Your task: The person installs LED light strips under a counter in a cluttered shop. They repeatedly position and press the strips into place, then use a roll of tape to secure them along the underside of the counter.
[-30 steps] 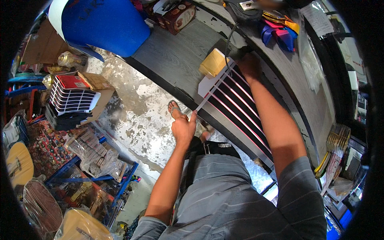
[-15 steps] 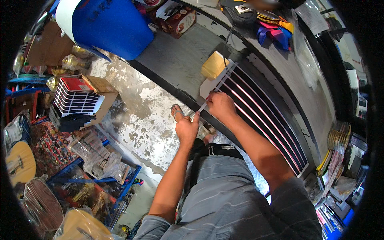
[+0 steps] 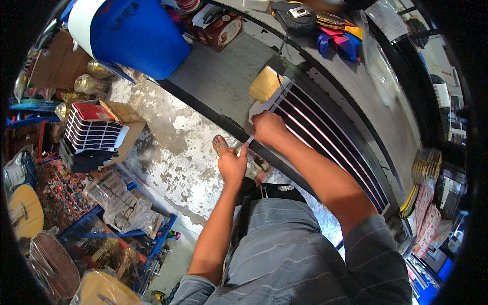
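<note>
My left hand (image 3: pixel 233 166) is closed in front of my body, just off the table edge, its thumb pressed on a thin white strip (image 3: pixel 250 139). The strip runs up to my right hand (image 3: pixel 269 128), which is curled shut over the near corner of the striped sheet with its fingertips hidden. That sheet (image 3: pixel 330 150) lies on the table, black bands parted by pale pinkish-white lines, and bends away to the right. Beside its far left corner sits a yellow block (image 3: pixel 265 84). A dark cord (image 3: pixel 281 61) hangs down to the sheet's far end.
A large blue bin (image 3: pixel 145 40) and a brown box (image 3: pixel 219 28) stand at the table's far end. A raised grey ledge (image 3: pixel 366 84) runs along its far side. To my left are a carton with label sheets (image 3: pixel 96 127), a blue rack (image 3: pixel 145 229) and guitars (image 3: pixel 28 208).
The view has shifted slightly, so the surroundings sit a little further left. Both hands keep nearly the same pose, and less of the white strip shows between them.
</note>
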`<state>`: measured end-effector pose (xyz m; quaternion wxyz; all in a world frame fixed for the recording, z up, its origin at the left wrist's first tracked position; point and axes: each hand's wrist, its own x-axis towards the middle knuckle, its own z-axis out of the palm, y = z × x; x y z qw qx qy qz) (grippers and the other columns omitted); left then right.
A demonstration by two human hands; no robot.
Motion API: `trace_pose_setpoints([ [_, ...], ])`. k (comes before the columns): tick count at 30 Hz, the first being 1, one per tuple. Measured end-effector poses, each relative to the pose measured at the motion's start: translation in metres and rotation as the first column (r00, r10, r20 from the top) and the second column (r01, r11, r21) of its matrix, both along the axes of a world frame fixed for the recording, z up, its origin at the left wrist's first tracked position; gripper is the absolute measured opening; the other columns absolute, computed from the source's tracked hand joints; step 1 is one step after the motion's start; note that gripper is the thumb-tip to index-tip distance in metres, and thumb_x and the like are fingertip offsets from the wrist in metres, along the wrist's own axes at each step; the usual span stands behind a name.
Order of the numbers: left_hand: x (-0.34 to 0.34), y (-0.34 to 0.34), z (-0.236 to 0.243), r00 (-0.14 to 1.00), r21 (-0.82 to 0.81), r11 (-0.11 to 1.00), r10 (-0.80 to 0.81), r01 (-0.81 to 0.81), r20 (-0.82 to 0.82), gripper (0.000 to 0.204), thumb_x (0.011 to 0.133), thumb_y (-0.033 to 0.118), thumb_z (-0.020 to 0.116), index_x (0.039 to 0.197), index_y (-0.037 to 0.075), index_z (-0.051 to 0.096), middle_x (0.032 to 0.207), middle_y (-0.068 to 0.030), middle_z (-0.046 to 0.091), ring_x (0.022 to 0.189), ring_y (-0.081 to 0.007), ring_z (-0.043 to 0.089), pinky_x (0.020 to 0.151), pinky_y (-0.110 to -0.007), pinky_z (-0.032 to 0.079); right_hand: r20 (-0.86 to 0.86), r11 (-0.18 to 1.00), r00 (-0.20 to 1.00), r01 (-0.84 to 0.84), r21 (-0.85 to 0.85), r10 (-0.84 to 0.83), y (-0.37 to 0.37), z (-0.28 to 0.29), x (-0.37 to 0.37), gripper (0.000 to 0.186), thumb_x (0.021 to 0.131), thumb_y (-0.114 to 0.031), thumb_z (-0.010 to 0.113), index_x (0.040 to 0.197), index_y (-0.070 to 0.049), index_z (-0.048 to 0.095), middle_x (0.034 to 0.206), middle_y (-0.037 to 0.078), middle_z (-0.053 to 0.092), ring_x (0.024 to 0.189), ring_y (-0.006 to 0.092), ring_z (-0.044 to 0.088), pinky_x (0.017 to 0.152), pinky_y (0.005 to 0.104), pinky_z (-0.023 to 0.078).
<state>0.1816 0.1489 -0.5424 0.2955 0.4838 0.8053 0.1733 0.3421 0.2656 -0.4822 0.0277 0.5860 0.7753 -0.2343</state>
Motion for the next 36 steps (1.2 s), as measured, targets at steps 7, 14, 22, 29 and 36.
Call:
trace_pose_setpoints([
  [7,0.002,-0.005,0.016,0.983,0.177,0.98,-0.115,0.089,0.141,0.029,0.099,0.037,0.078,0.101,0.008,0.081,0.098,-0.0266,0.073,0.086,-0.0497,0.073,0.079,-0.057,0.058,0.036,0.999,0.999,-0.014,-0.05,0.016,0.004,0.0,0.003,0.024,0.079,-0.018,0.077,0.096,-0.003,0.08,0.101,0.028,0.078,0.096,0.046,0.078,0.088,0.0543,0.063],
  [14,0.006,-0.006,0.024,0.955,0.319,0.924,-0.265,0.211,0.135,0.025,0.093,0.032,0.084,0.107,0.012,0.08,0.087,-0.0185,0.079,0.08,-0.0388,0.079,0.073,-0.047,0.061,-0.017,0.999,0.999,-0.043,-0.016,0.042,0.006,-0.007,0.009,0.023,0.08,-0.022,0.076,0.095,-0.004,0.078,0.096,0.028,0.077,0.096,0.0476,0.077,0.086,0.0572,0.063],
  [22,0.067,-0.059,0.036,0.655,0.41,0.658,-0.736,0.632,0.17,0.031,0.095,0.027,0.08,0.12,0.009,0.072,0.076,-0.0171,0.072,0.071,-0.041,0.072,0.068,-0.052,0.058,0.039,0.998,0.999,-0.025,-0.065,0.028,0.002,-0.002,0.008,0.026,0.083,-0.02,0.074,0.104,-0.005,0.078,0.096,0.026,0.077,0.099,0.0468,0.077,0.09,0.0554,0.062],
  [29,-0.042,-0.098,0.066,0.954,0.064,0.983,-0.182,0.172,0.239,0.033,0.107,0.025,0.07,0.135,0.007,0.07,0.078,-0.0181,0.074,0.064,-0.0302,0.073,0.062,-0.042,0.056,-0.328,0.941,0.882,0.325,-0.099,-0.339,-0.112,0.018,0.068,0.023,0.093,-0.025,0.078,0.089,-0.004,0.068,0.088,0.019,0.076,0.087,0.0422,0.076,0.075,0.0542,0.059],
  [36,-0.085,0.028,0.103,0.977,0.477,0.864,-0.21,0.162,0.047,0.035,0.107,0.015,0.069,0.139,0.001,0.064,0.094,-0.0186,0.075,0.083,-0.032,0.073,0.078,-0.043,0.055,-0.445,0.871,0.749,0.415,-0.262,-0.491,-0.231,0.024,0.086,0.023,0.094,-0.021,0.08,0.093,-0.004,0.066,0.083,0.018,0.073,0.079,0.0399,0.073,0.071,0.0491,0.057],
])
